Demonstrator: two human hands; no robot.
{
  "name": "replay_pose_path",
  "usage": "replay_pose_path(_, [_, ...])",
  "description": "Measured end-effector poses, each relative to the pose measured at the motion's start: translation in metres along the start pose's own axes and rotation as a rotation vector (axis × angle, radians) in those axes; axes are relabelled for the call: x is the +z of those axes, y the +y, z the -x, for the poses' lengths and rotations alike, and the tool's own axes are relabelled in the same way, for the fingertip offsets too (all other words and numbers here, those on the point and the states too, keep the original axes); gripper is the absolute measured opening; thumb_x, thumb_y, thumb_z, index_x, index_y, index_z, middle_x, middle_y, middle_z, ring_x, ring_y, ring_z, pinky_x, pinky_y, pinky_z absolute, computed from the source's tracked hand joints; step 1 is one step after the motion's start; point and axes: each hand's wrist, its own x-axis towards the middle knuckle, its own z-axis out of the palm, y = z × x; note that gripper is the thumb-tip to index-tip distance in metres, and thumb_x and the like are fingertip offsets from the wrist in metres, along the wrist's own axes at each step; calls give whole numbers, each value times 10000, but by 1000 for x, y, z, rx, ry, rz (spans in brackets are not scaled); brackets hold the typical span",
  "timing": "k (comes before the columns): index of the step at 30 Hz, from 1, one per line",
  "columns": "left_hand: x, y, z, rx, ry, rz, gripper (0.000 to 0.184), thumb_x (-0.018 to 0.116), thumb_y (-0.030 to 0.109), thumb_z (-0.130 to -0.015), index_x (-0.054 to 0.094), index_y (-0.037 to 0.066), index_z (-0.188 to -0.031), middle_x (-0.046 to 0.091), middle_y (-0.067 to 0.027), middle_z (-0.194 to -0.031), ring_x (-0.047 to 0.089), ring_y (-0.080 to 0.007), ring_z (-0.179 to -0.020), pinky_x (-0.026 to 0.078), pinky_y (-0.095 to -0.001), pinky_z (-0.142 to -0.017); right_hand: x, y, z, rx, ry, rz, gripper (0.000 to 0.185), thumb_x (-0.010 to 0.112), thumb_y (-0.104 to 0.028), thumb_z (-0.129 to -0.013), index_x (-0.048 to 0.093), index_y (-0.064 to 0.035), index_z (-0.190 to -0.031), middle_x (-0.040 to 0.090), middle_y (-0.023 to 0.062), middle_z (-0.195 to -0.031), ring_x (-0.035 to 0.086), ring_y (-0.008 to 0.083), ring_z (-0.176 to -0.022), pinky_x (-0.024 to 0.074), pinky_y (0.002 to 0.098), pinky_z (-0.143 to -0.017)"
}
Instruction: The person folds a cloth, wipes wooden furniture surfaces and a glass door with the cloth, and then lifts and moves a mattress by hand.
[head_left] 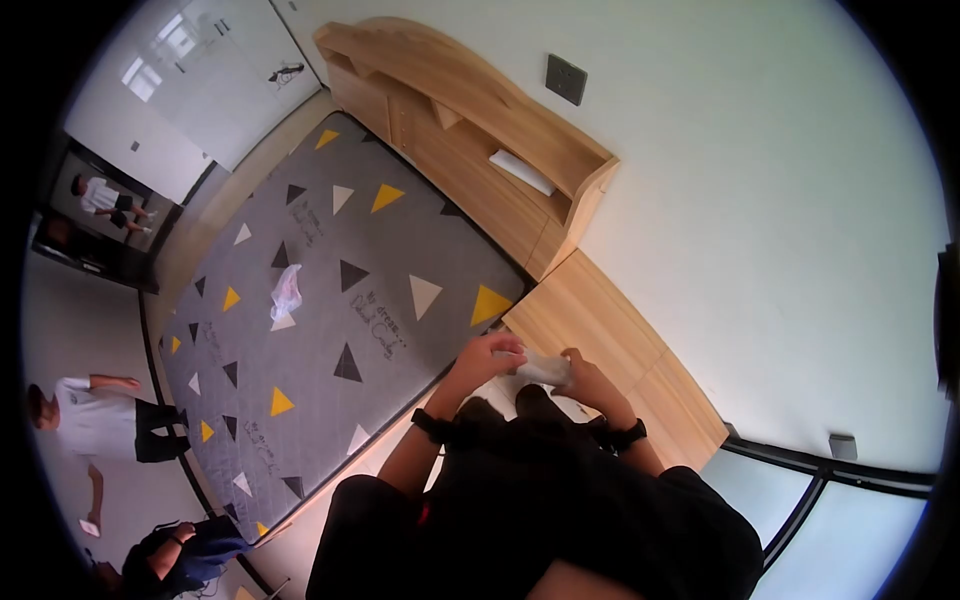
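Gripping 1 end of a whitish bundle, the right hand closes its fingers on it; the left hand curls at the other end, whether clasping or merely touching cannot be told. The bundle is near a wooden cabinet and a patterned mattress bearing 1 plastic bag.

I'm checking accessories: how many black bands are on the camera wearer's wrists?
2: the left band is on the wrist of the left hand, and the right band is on the wrist of the right hand. No others show there.
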Motion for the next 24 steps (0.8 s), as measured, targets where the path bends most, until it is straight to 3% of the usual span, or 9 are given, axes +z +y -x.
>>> replay_pose_path(1, [1, 3, -6, -22, -7, 0, 402, 734, 181, -735, 605, 16, -1077, 612, -99, -1051, 579, -200, -961, 450, -320, -859, -1, 1, -7, -39, 64, 26, 454, 712, -196, -675, 564, -60, -1082, 592, 187, -1045, 565, 371, -952, 464, 382, -823])
replay_pose_path(4, [-3, -3, -34, 433, 58, -608, 347, 702, 199, -695, 645, 33, -994, 635, -151, -894, 592, -330, -863, 446, -380, -851, -18, -7, -32, -190, 333, 380, 270, 672, -164, -663, 637, -87, -920, 595, 169, -1042, 569, 366, -948, 467, 376, -807])
replay_pose_path(8, [-25, -11, -71, 382, 7, -741, 272, 642, 178, -730, 661, 54, -972, 638, -153, -872, 582, -346, -859, 449, -414, -819, -40, -12, -71, -364, 553, 516, 162, 657, -153, -651, 656, -92, -802, 619, 150, -926, 595, 334, -876, 481, 374, -745])
replay_pose_path(10, [-47, 18, -84, 250, 119, -699, 238, 580, 177, -776, 665, 64, -967, 637, -155, -851, 572, -367, -838, 447, -441, -775, -55, -18, -94, -145, 244, 420, 179, 658, -157, -666, 652, -101, -836, 637, 116, -857, 607, 304, -814, 493, 381, -686])
replay_pose_path(12, [-62, 53, -94, 248, 70, -1012, 249, 557, 193, -794, 663, 66, -980, 639, -150, -870, 568, -375, -887, 452, -432, -773, -87, -47, -102, -177, 324, 378, 187, 655, -160, -673, 653, -103, -851, 643, 101, -846, 612, 299, -800, 498, 377, -670])
replay_pose_path(14, [-85, 66, -114, 655, 332, -989, 232, 564, 137, -784, 659, 67, -984, 647, -145, -900, 555, -363, -976, 448, -419, -804, -114, -70, -110, -257, 459, 355, 203, 649, -143, -686, 653, -101, -884, 651, 88, -855, 619, 290, -791, 505, 370, -658])
replay_pose_path(17, [-110, 174, -114, 830, 457, -911, 243, 557, 49, -764, 651, 69, -987, 654, -116, -962, 530, -337, -1071, 434, -414, -853, -164, -113, -125, -391, 664, 398, 260, 643, -58, -679, 646, -87, -937, 651, 87, -921, 620, 288, -833, 509, 360, -693])
replay_pose_path(19, [-120, 197, -129, 1189, 655, -832, 242, 583, 30, -734, 651, 98, -955, 643, -73, -1014, 539, -288, -1053, 413, -425, -896, -196, -155, -133, -532, 915, 510, 294, 635, 0, -660, 637, -79, -944, 641, 87, -991, 612, 284, -893, 508, 351, -746])
replay_pose_path(24, [-141, 182, -191, 1188, 634, -790, 255, 587, 29, -735, 649, 98, -972, 629, -77, -1079, 537, -288, -1071, 427, -418, -879, -187, -140, -175, -515, 921, 567, 325, 622, 24, -640, 630, -70, -951, 632, 90, -1029, 602, 277, -941, 502, 357, -787])
